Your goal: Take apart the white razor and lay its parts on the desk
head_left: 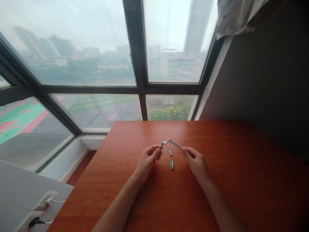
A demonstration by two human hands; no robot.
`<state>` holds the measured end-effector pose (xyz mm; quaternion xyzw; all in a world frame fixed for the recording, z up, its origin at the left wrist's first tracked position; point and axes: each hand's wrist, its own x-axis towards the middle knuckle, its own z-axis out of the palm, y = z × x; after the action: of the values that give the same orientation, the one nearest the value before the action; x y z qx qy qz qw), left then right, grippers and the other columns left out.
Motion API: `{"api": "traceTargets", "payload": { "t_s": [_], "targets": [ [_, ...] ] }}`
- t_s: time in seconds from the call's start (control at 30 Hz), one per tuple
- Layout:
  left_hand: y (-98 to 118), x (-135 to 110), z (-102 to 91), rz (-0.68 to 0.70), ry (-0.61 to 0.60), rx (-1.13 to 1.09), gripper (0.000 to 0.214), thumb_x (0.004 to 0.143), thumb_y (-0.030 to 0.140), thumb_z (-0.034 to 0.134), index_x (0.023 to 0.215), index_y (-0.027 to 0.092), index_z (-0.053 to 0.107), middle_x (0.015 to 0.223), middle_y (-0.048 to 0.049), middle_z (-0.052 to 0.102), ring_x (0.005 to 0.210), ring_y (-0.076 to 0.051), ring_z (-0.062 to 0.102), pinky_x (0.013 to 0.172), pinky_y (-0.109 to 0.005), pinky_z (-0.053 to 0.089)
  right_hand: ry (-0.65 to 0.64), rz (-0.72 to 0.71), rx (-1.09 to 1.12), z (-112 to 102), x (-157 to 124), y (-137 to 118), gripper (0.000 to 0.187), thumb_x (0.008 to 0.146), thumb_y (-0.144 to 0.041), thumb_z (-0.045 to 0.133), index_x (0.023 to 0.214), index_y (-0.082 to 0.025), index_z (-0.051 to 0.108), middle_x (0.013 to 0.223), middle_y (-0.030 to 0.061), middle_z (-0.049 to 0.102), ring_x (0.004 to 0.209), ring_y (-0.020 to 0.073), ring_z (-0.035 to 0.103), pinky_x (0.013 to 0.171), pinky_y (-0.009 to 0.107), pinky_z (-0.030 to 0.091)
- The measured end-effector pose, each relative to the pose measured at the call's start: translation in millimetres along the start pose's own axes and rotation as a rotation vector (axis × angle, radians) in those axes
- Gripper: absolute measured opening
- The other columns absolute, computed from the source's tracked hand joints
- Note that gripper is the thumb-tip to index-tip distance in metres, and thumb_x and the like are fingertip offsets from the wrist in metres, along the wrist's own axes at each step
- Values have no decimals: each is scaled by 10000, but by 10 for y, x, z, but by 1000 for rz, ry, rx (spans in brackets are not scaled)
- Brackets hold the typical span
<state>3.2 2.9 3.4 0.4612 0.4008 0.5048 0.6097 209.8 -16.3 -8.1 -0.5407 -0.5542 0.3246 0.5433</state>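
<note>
My left hand [149, 158] is closed around a razor handle [162, 144], with its silvery head end pointing up and to the right. No blade cartridge shows on that end. In my right hand [196, 161], thumb and fingers pinch a slim pale stick with a rounded tip [174, 143]; its exact kind is unclear. The tip lies very close to the razor's head, and whether they touch I cannot tell. Between my hands, two razor cartridges lie on the tabletop, an upper one [170, 152] and a lower one [172, 165], both dark with green and pale strips.
The reddish-brown wooden table [231, 180] spreads beneath both arms. Beyond its far edge stand dark-framed windows [142, 90]. A grey wall [263, 80] rises at the right, below a hanging cloth [238, 16]. Sockets with plugs [36, 221] sit at lower left.
</note>
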Motion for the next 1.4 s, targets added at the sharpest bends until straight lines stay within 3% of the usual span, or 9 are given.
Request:
{"api": "traceTargets", "payload": {
  "t_s": [0.17,0.43,0.63,0.83,1.03,1.27,1.4],
  "targets": [
    [-14,-2,-12,34,23,38,323,733,388,717,941,145,676,733,-46,639,636,-125,507,597,-237,390,-62,-23,22,10,-12,-83,342,842,-474,559,801,-168,705,710,18,608,690,170,555,614,249,429],
    [-8,-13,-22,35,-13,61,338,731,401,716,946,143,683,749,-54,650,649,-135,518,606,-238,398,-21,-12,-7,3,-6,-39,377,846,-496,539,841,-166,722,709,29,611,692,181,550,620,261,430],
    [-17,-5,-27,49,23,55,342,724,410,718,944,152,680,746,-48,653,639,-134,522,604,-243,403,-88,-31,8,15,-14,-77,372,848,-496,538,818,-173,720,692,17,595,673,168,531,607,254,423],
    [-12,-20,-18,56,-13,63,322,735,394,713,942,149,690,744,-47,651,652,-135,521,616,-244,401,-33,18,22,10,0,-21,417,838,-529,538,861,-167,743,720,27,632,711,187,570,671,274,443],
    [-16,-5,-20,58,21,61,333,731,396,716,952,149,686,749,-50,646,651,-137,512,610,-242,402,-125,-37,13,12,-18,-34,402,867,-500,513,875,-168,740,676,10,556,669,164,511,616,256,407],
    [7,-23,4,54,-10,67,332,734,407,709,942,148,696,734,-50,644,644,-137,514,606,-246,397,-35,-24,11,9,-1,-11,412,852,-517,524,880,-165,736,690,19,572,686,176,526,628,264,424],
    [1,-20,0,63,4,68,323,731,409,711,935,159,700,732,-43,649,640,-131,515,602,-242,396,-65,-35,19,12,-12,-37,389,853,-508,529,838,-173,726,677,3,556,671,165,515,618,253,411]
  ]
}}
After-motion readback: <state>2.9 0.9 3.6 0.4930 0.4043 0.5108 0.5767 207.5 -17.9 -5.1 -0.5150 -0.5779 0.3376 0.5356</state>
